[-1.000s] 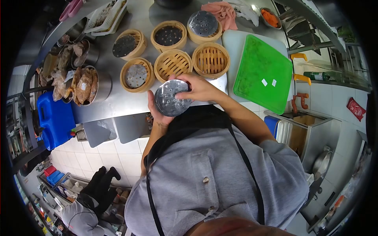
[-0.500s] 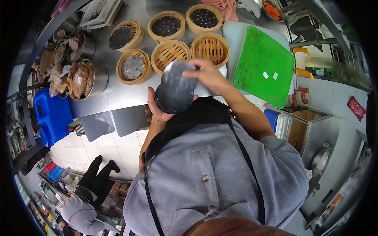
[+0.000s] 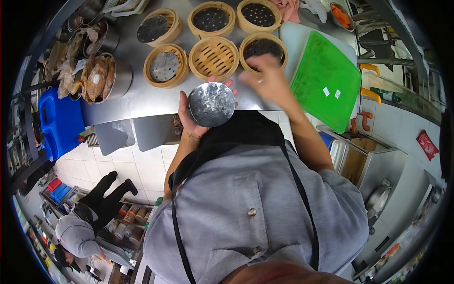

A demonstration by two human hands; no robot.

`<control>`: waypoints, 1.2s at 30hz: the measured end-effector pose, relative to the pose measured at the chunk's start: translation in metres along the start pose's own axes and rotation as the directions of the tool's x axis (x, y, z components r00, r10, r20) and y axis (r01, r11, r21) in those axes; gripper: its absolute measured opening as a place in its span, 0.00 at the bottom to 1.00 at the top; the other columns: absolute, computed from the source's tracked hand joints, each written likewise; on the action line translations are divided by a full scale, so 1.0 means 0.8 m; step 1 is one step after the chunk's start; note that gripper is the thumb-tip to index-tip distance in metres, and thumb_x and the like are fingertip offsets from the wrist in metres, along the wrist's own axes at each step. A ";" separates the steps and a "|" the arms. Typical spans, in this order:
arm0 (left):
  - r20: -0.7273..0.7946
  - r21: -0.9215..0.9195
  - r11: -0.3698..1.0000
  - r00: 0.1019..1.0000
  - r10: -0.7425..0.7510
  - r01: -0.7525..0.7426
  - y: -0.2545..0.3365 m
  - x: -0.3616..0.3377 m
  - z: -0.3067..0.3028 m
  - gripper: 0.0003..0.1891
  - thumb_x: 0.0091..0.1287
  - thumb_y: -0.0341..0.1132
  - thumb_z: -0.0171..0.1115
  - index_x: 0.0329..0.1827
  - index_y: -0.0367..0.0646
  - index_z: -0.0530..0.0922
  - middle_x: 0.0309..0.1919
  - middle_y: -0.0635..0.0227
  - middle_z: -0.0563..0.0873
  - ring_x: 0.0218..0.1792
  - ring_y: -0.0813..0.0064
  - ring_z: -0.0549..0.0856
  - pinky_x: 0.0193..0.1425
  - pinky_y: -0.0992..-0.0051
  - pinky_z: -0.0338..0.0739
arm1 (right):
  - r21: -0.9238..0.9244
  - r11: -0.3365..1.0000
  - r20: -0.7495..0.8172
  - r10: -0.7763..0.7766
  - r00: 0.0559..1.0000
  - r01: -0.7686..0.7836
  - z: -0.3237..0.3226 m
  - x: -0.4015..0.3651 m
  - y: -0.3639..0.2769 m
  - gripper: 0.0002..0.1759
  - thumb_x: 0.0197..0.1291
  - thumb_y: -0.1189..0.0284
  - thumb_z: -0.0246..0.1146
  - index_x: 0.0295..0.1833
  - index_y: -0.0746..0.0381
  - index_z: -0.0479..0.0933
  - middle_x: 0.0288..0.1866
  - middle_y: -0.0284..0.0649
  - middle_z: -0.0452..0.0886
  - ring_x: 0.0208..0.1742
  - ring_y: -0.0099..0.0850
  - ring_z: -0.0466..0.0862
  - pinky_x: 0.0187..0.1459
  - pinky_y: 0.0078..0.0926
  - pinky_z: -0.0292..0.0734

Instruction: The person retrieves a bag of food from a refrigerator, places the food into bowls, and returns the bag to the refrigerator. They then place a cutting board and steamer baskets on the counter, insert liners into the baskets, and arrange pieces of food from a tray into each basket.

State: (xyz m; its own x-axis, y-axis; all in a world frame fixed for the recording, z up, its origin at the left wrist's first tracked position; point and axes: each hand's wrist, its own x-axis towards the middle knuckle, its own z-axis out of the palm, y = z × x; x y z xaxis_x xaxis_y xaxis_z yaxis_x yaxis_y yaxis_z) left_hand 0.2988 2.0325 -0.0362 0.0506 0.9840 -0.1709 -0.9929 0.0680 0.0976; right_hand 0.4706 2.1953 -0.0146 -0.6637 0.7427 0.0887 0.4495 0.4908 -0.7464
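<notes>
My left hand (image 3: 190, 124) is under a round grey metal liner (image 3: 211, 105), palm up with fingers around its edge; whether more lie beneath is hidden. My right hand (image 3: 272, 83), smeared by motion, hovers by the lower right bamboo steamer (image 3: 283, 60). Its thumb and fingers look apart, and nothing shows between them. Inside that steamer lies a black perforated liner (image 3: 261, 47). The lower middle bamboo steamer (image 3: 213, 57) shows bare slats. At lower left, a bamboo steamer (image 3: 183, 73) contains a silver perforated liner (image 3: 164, 66). Behind them, three more steamers hold black perforated liners (image 3: 211, 19).
A green board (image 3: 326, 80) lies on a white board (image 3: 293, 35) at right. To the left stand metal pots (image 3: 120, 80) of bagged food and a blue jerrycan (image 3: 59, 123). A pink cloth (image 3: 287, 9) is at the back. Another person (image 3: 78, 232) is at lower left.
My right hand has moved right, away from the liners in my left hand. A black liner now lies in the lower right steamer, where bare slats showed before.
</notes>
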 end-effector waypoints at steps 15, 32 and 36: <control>-0.126 -0.200 0.978 0.992 0.030 -0.056 0.017 -0.041 -0.041 0.41 0.69 0.59 0.53 0.75 0.37 0.57 0.70 0.45 0.66 0.69 0.48 0.69 0.71 0.48 0.64 | 0.199 0.968 0.639 -0.011 0.769 -0.152 0.066 0.022 -0.049 0.07 0.59 0.74 0.69 0.33 0.63 0.77 0.31 0.30 0.81 0.32 0.18 0.78 0.35 0.17 0.71; -0.212 0.696 0.472 0.472 0.856 -0.541 0.157 -0.094 0.083 0.18 0.64 0.28 0.59 0.57 0.33 0.74 0.47 0.58 0.84 0.46 0.67 0.85 0.55 0.68 0.80 | -0.127 0.991 -0.253 -0.061 0.966 0.030 0.058 0.055 0.005 0.09 0.63 0.72 0.58 0.44 0.64 0.78 0.36 0.49 0.78 0.42 0.47 0.76 0.45 0.43 0.69; 0.493 0.746 -0.293 0.199 0.847 -0.598 0.228 -0.102 0.222 0.19 0.67 0.24 0.55 0.61 0.31 0.70 0.52 0.56 0.81 0.52 0.69 0.81 0.60 0.70 0.75 | -0.088 0.994 -0.170 -0.078 0.982 0.063 0.051 0.051 0.005 0.09 0.61 0.73 0.60 0.43 0.66 0.80 0.36 0.48 0.79 0.39 0.45 0.78 0.43 0.40 0.72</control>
State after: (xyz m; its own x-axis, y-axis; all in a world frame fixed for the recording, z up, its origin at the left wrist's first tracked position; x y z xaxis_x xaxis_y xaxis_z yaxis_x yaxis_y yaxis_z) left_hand 0.1330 1.9941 0.1692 -0.7777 0.3348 0.5321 0.3414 -0.4859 0.8046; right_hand 0.4208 2.2086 -0.0409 -0.5851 0.7690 0.2573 0.4577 0.5751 -0.6780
